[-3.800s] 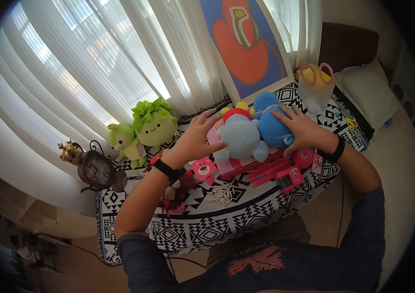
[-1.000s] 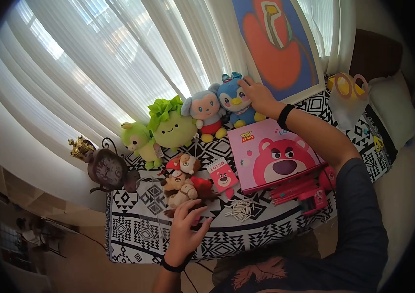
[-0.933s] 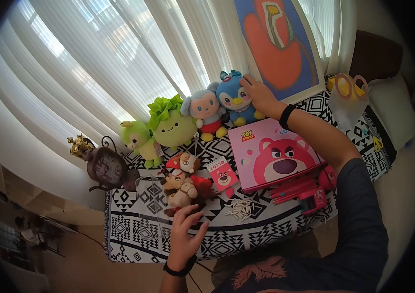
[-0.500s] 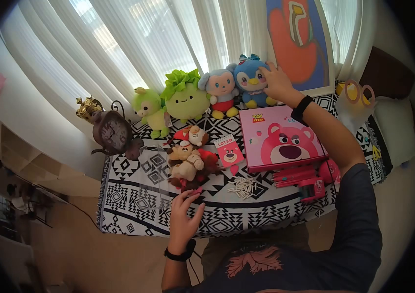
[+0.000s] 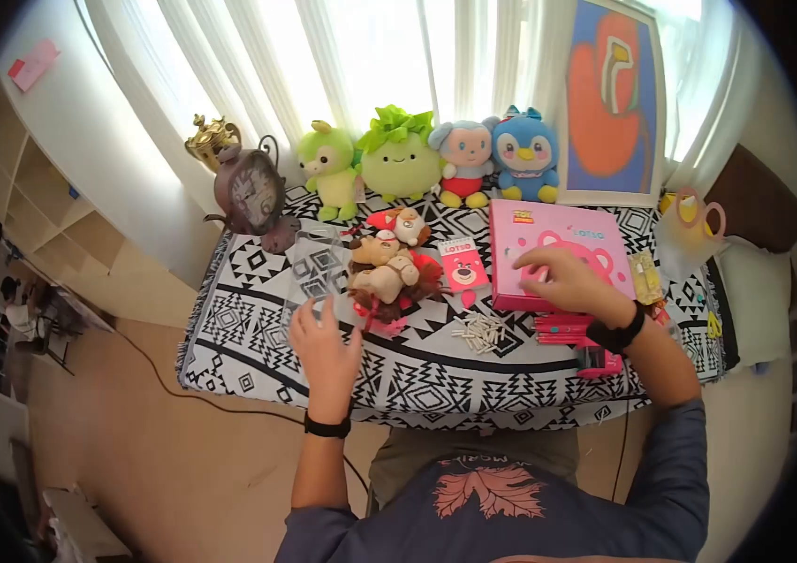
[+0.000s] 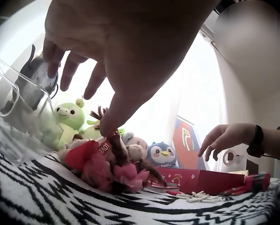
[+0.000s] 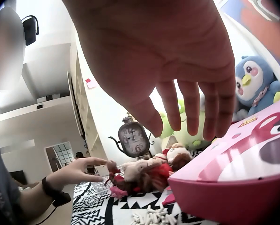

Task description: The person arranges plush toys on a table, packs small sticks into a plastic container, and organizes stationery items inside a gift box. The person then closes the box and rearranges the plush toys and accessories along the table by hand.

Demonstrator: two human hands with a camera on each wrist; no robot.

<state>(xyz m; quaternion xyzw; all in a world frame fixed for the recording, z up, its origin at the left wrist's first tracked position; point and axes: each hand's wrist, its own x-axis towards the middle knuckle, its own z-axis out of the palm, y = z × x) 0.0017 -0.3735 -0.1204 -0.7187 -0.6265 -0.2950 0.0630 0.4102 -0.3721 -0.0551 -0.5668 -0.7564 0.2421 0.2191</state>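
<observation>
My right hand hovers with loosely bent fingers over the pink Lotso gift box; nothing is in its grasp. Toward the front left, my left hand has its fingers spread in the air beside a clear plastic box. Just right of that hand lies a heap of small brown plush horses with red and pink trim. A blue penguin plush sits upright at the back, beside a grey-blue plush. Between heap and gift box lies a Lotso notepad.
Two green plushes and a dark kettle-shaped clock stand at the back left. White sticks lie in front of the notepad. Pink pencils and a pink sharpener-like item lie before the gift box. A framed picture leans behind.
My right hand has left the penguin plush and come forward over the gift box. My left hand has shifted left, away from the horse heap. Earlier, both hands held the two blue plushes over the box.
</observation>
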